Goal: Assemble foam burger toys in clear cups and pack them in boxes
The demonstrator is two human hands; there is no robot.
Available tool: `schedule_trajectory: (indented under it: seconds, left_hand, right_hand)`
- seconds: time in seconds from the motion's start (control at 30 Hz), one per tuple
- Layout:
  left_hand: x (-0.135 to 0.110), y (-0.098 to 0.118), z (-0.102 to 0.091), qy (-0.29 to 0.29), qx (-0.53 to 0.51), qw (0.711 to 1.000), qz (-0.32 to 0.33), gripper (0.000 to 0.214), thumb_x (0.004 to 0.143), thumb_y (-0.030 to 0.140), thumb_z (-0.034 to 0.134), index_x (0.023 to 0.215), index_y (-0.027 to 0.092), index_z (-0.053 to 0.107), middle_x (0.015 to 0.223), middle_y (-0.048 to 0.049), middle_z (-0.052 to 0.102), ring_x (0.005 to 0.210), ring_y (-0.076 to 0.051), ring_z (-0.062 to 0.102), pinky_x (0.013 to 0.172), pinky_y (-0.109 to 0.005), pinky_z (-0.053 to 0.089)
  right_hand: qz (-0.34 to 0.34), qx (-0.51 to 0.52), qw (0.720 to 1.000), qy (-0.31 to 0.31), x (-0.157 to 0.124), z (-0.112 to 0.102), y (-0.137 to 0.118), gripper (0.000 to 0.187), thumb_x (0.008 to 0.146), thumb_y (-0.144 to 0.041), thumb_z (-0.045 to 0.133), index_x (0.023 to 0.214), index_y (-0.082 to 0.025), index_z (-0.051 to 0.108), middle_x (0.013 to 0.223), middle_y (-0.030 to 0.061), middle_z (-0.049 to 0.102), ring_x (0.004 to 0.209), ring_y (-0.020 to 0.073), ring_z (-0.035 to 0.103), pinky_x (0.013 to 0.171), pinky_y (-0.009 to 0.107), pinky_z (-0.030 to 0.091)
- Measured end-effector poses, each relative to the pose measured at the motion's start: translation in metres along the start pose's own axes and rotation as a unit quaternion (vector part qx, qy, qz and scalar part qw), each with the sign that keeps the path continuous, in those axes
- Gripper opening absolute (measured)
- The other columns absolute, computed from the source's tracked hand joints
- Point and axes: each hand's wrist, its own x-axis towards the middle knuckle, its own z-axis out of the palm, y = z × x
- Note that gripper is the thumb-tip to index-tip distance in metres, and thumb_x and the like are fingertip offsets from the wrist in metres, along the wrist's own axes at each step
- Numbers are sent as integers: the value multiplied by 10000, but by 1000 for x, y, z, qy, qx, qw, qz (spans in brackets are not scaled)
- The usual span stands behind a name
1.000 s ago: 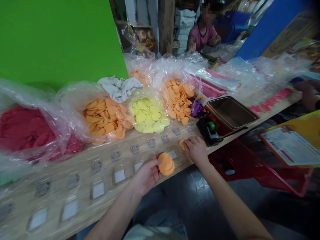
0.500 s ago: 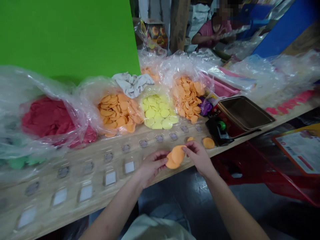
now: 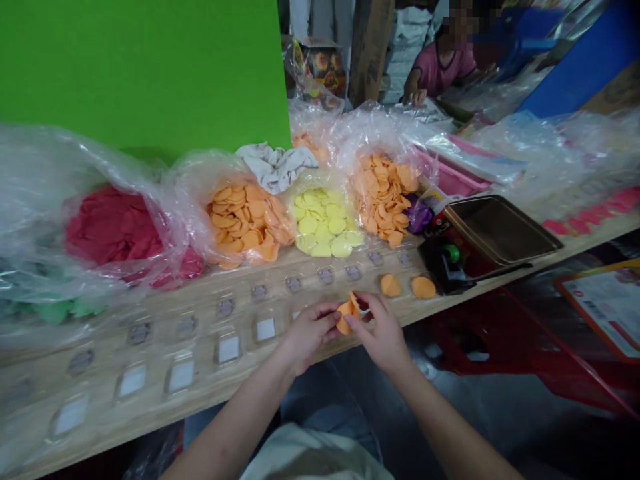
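Fingers of the L hand [image 3: 307, 337] pinch thin orange rounds [image 3: 345, 325] b/w thumb & fingertips; the R hand [image 3: 384, 333] holds them too, its fingers closed narrow on the other side. Can't tell exactly how many rounds. They look smooth, matte & bendy, w/ one curled up on edge & one facing the wearer. They're at the near edge of the desk [image 3: 413, 311], roughly mid-view. Hands are close together, thumbs toward each other, wrists slightly bent; bare forearms run up from the bottom of view & converge. Just past the R hand, two single orange discs [image 3: 423, 287] lie flat, side by side. L of them, clear plastic packs w/ white cards [image 3: 229, 348] & grey pieces [image 3: 260, 292] run along the desk in two rows. R: a black item w/ a green part [image 3: 451, 253], then a brown tray [image 3: 500, 230]. Behind, L to R, clear bags: red stuff [image 3: 117, 230], orange pile [image 3: 245, 223], yellow rounds [image 3: 323, 223], another orange pile [image 3: 383, 193]. White cloth [image 3: 277, 167] sits above the yellow, by a green board [image 3: 140, 73]. Far back, a co-worker in a pink top [image 3: 443, 67].
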Motion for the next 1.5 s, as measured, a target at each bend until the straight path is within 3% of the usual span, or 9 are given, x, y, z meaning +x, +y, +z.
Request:
schedule_trajectory:
  seconds: [0.23, 0.37, 0.5, 0.67, 0.9, 1.07, 1.2, 1.33, 1.5]
  left_hand:
    - [-5, 9, -14, 9, -16, 1000, 3, 216, 738, 129, 637, 952, 120, 661, 974, -90, 664, 848, -138, 617, 815, -258, 484]
    - [-1, 24, -32, 68, -37, 997, -14, 195, 761, 78, 586, 945, 112, 642, 942, -98, 662, 791, -117, 621, 756, -230, 502]
    - [13, 19, -31, 97, 139, 981, 90, 239, 815, 145, 517, 1029, 152, 624, 976, -79, 646, 853, -139, 606, 806, -283, 489]
    - [27, -17, -19, 84, 625, 714, 304, 323, 833, 119, 413, 1080, 177, 613, 1015, -87, 602, 987, -211, 529, 918, -381, 406]
    - [11, -28, -19, 39, 763, 561, 320, 371, 861, 312, 427, 1192, 165, 509, 1163, -98, 524, 1109, -227, 462, 1086, -459, 153]
    - [2, -22, -22, 5, 776, 546, 316, 423, 832, 452, 467, 1134, 166, 544, 1158, -97, 528, 1146, -231, 436, 1091, -493, 100]
    - [-10, -16, -26, 35, 751, 573, 325, 344, 811, 361, 530, 1103, 182, 564, 1189, -102, 502, 1178, -243, 403, 1089, -495, 102]
    - [-28, -2, -47, 93, 679, 654, 321, 299, 802, 277, 539, 1099, 252, 550, 1099, -42, 548, 1085, -202, 470, 1087, -480, 143]
    - [-45, 18, -104, 181, 602, 707, 323, 275, 796, 188, 509, 1058, 238, 579, 1105, -62, 561, 1066, -207, 489, 1020, -438, 292]
  right_hand:
    - [208, 269, 940, 33, 9, 3, 26, 396, 822, -510, 474, 907, -151, 619, 787, 39, 633, 714, 171, 578, 649, 295, 465]
    - [104, 100, 981, 130, 25, -12, 37, 377, 862, -479, 422, 898, -159, 618, 777, 33, 615, 711, 167, 556, 651, 292, 457]
    - [-104, -200, 974, 40, 26, -12, 43, 271, 878, -325, 449, 1036, -188, 621, 951, 87, 618, 912, 225, 533, 821, 366, 418]
    - [-191, -380, 903, -59, 15, -8, 54, 230, 869, -266, 479, 1036, -212, 626, 991, 70, 628, 957, 229, 512, 889, 395, 375]
    - [-224, -370, 894, -116, -3, -20, 59, 330, 865, -372, 484, 1141, -211, 564, 1145, 54, 593, 1146, 236, 436, 1057, 473, 191]
    - [-246, -358, 896, -96, -9, -26, 52, 327, 833, -369, 525, 1113, -210, 582, 1175, 71, 572, 1166, 275, 420, 1033, 509, 224]
    - [-267, -256, 928, -32, 34, -8, 13, 241, 852, -280, 490, 1049, -188, 594, 1018, 81, 618, 995, 223, 517, 904, 397, 394]
    - [-286, -182, 936, -91, 110, 66, -54, 203, 872, -257, 435, 971, -200, 603, 890, 64, 628, 854, 187, 554, 776, 317, 452]
    - [-373, -324, 866, -77, 197, 174, -91, 383, 797, -259, 547, 1164, -151, 536, 1291, 169, 459, 1239, 310, 336, 978, 472, 287]
